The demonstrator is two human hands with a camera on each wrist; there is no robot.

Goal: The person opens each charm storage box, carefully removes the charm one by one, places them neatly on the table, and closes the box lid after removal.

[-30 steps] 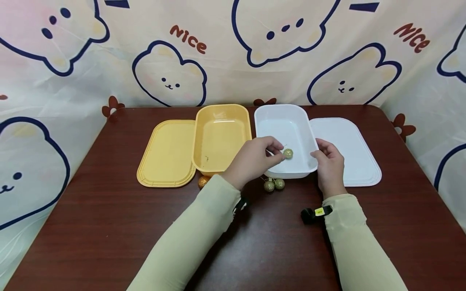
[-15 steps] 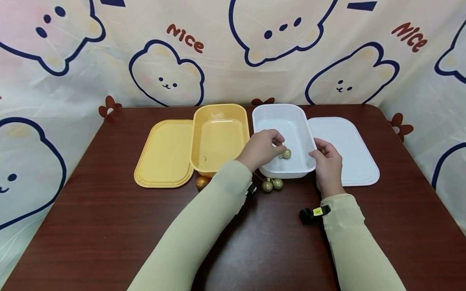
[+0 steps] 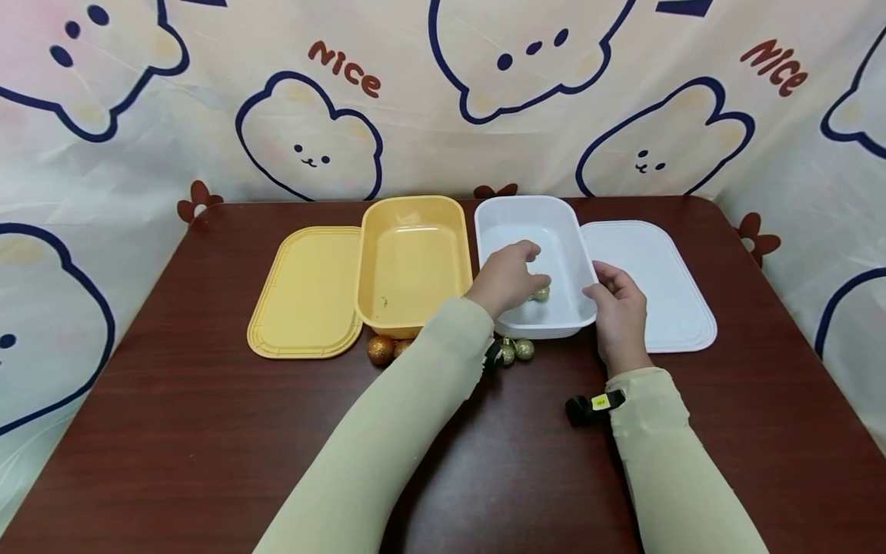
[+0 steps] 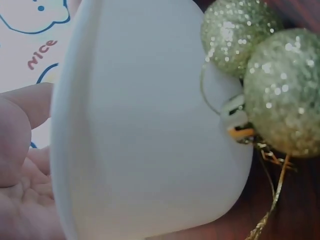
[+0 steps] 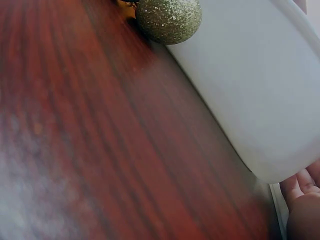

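Note:
My left hand is over the near part of the white plastic box, thumb and fingers spread apart. Just beneath its thumb a gold glitter bauble lies inside the box, partly covered by the hand. My right hand pinches the box's right rim between thumb and fingers. In front of the box two more gold glitter baubles rest on the table; the left wrist view shows these baubles close up, with gold strings, against the box's outer wall.
Left of the white box stands a yellow box, its yellow lid beside it. Orange glitter baubles lie before the yellow box, partly behind the left sleeve. A white lid lies to the right on the brown table.
The left hand has shifted slightly and its fingers have spread apart, letting go of the bauble inside the white box. The right hand stays on the rim. The head view has drifted slightly.

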